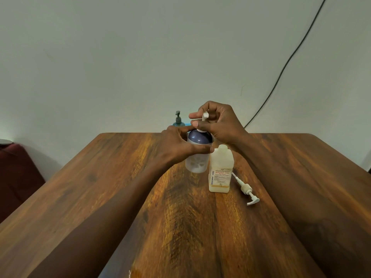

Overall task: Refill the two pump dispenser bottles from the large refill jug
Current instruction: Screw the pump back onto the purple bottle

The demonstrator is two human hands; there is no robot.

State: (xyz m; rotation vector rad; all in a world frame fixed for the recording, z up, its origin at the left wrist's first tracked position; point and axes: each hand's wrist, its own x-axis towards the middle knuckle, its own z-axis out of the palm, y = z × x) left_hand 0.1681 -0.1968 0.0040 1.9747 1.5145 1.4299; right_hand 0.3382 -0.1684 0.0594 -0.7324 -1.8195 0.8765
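Observation:
A translucent pump bottle with a dark blue domed top [197, 155] stands mid-table. My left hand [178, 145] grips its body just under the dome. My right hand [217, 122] pinches the white pump head [204, 117] on top of that bottle. To the right stands a square cream bottle with a red-printed label [220, 171], its neck uncapped. Its white pump with dip tube [248, 190] lies on the table beside it. Behind my hands, at the far table edge, a teal bottle with a dark pump [178, 120] is partly hidden.
The wooden table [120, 197] runs up to a pale wall. A black cable [285, 65] hangs down the wall at the right. A dark red seat [16, 173] sits past the left table edge.

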